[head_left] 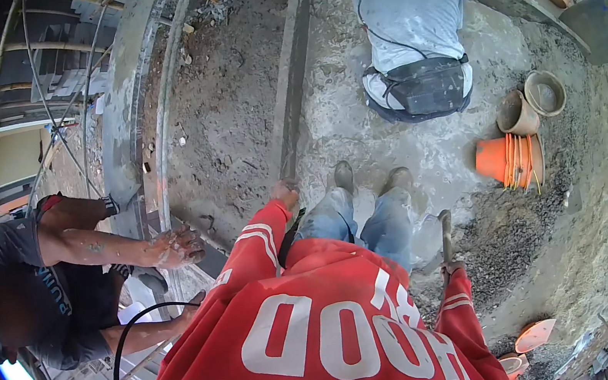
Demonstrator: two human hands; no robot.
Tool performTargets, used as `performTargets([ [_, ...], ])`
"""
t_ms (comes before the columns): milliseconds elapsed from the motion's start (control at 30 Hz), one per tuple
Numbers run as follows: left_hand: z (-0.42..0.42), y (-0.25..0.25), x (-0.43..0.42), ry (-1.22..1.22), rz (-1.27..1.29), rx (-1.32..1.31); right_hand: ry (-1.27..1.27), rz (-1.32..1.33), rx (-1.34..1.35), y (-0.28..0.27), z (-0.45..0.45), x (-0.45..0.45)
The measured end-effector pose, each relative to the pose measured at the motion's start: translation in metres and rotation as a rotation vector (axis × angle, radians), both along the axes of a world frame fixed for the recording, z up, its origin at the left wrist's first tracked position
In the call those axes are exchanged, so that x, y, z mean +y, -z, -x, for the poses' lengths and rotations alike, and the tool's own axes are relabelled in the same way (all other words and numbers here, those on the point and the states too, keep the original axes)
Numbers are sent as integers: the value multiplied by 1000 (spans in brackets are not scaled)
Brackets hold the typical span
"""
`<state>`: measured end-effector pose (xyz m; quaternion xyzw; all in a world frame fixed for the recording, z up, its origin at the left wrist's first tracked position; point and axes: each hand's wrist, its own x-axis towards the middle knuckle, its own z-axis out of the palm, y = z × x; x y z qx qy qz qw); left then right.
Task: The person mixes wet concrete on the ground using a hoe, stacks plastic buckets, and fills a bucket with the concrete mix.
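Note:
My left hand (286,192) is at the end of the red sleeve, beside the lower end of a long concrete edge (292,75). Its fingers look curled; what they hold, if anything, is too small to tell. My right hand (451,269), low on the right, is closed around a curved, mud-grey tool handle (446,236) that points upward. The tool's other end is hidden by my sleeve. My grey-smeared boots (344,176) stand on wet concrete (347,52) between the hands.
A person in a light shirt (410,8) crouches ahead, back turned. Another person (71,277) sits at the left, one muddy hand (175,248) stretched toward my left arm. Orange buckets (498,159), grey buckets (545,93) and gravel (508,231) lie right. A black cable (117,364) runs lower left.

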<state>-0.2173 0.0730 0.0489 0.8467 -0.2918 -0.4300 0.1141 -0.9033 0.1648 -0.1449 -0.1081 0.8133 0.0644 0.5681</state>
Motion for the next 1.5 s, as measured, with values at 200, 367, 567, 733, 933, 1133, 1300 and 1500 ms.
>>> performTargets([
  [200,-9,-42,8,-141,-44,-3,-731,-62,29,57,-9,-85],
  [367,17,-74,5,-44,-147,-49,-899,28,200,26,-81,-152],
  [567,33,-65,14,11,-116,-67,-755,14,213,-12,-115,-187],
  [733,57,-74,-10,-115,9,-27,-967,-51,324,-92,-136,-231],
  [933,35,-63,-2,-375,192,-34,-60,319,-330,-74,-157,-284],
  [1133,8,-23,65,-690,91,134,-120,363,-250,-106,-244,-332],
  [1300,-6,-2,147,-963,61,324,-497,387,-195,-129,-342,-344],
  [1500,-5,29,239,-1086,-1,237,-904,396,-183,-91,-460,-384],
])
